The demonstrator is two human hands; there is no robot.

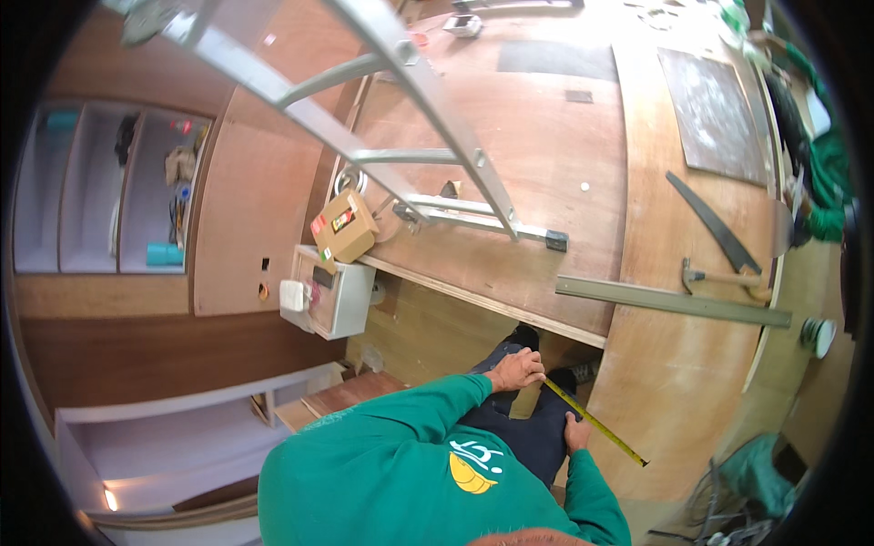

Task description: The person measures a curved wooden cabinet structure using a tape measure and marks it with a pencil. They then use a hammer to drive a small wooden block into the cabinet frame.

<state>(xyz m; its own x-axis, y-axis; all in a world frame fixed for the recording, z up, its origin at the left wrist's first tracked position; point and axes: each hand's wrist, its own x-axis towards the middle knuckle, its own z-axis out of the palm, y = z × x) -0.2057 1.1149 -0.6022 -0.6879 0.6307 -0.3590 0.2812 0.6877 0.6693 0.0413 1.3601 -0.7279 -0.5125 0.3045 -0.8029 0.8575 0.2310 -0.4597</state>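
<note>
Green shirt (382, 464) cloth looms closest, its sleeves running out to two bare hands above dark trousers (537, 443). From where I stand, the left hand (517, 370) has its fingers curled in, pinching the near end of a yellow tape (596, 421); if there is a case behind those knuckles, it is hidden. The blade slants away past the right thigh, its dark tip free in front of the wooden board (683, 400). Just beside the blade is the right hand (576, 432); I can't tell whether it touches, or how its fingers close.

I'd call the tape light and springy, stiff enough to stand out straight but likely to buckle under a sideways push. Its thin edges are probably slick and a little sharp, so the flat faces seem the place to pinch, near the tip or close to the left hand.

Farther off, a metal bar (674, 302) lies across the board, with a hammer (719, 278) and a saw (715, 223) beyond it.
</note>
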